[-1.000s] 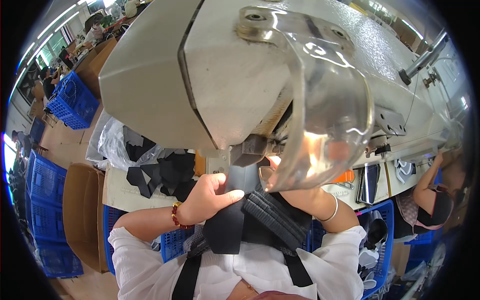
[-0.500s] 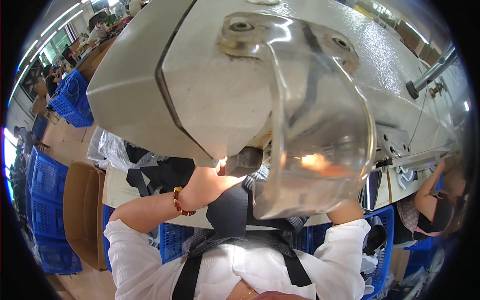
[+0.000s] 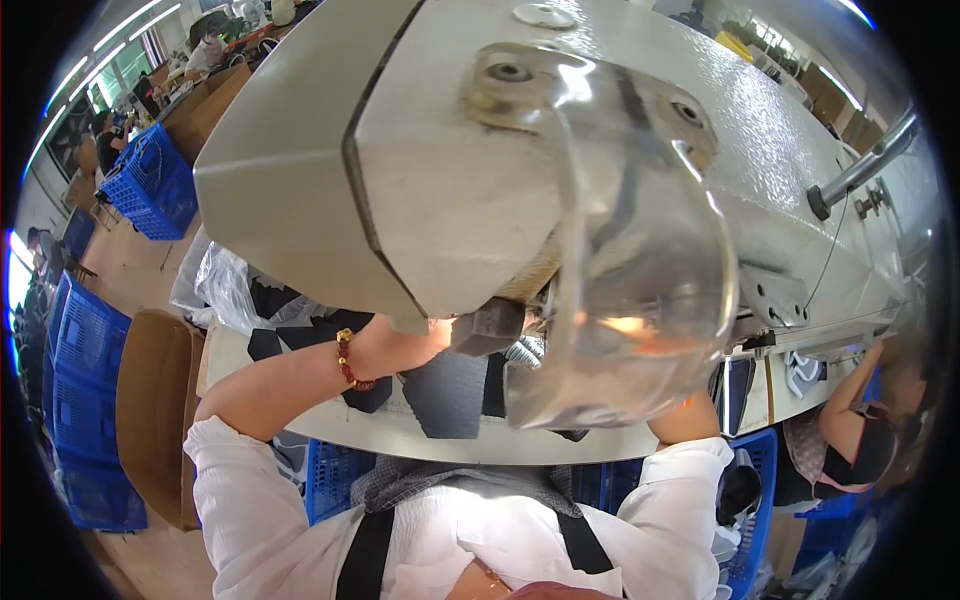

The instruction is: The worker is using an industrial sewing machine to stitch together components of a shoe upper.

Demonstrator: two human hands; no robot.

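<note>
A large cream sewing machine head [image 3: 440,190] fills the upper middle, with a curved clear plastic guard [image 3: 650,250] on its front. My left hand [image 3: 405,345], a red beaded bracelet at its wrist, reaches in under the machine head. Its fingers are hidden there. A dark grey fabric piece [image 3: 442,395] lies beside that hand and overhangs the table's near edge. Grey striped material shows near the needle area. Behind the guard is my right hand [image 3: 640,335], glaring and distorted through the plastic, so its fingers cannot be made out.
Black cut pieces [image 3: 285,340] and a clear plastic bag [image 3: 225,285] lie on the table at the left. Blue crates [image 3: 340,480] stand below the near edge. A tall cardboard box [image 3: 155,420] stands at far left. Another person's arm [image 3: 855,380] shows at right.
My left hand has moved left and farther under the machine head. The dark fabric piece has shifted left and up with it. The whole view has also tilted a little.
</note>
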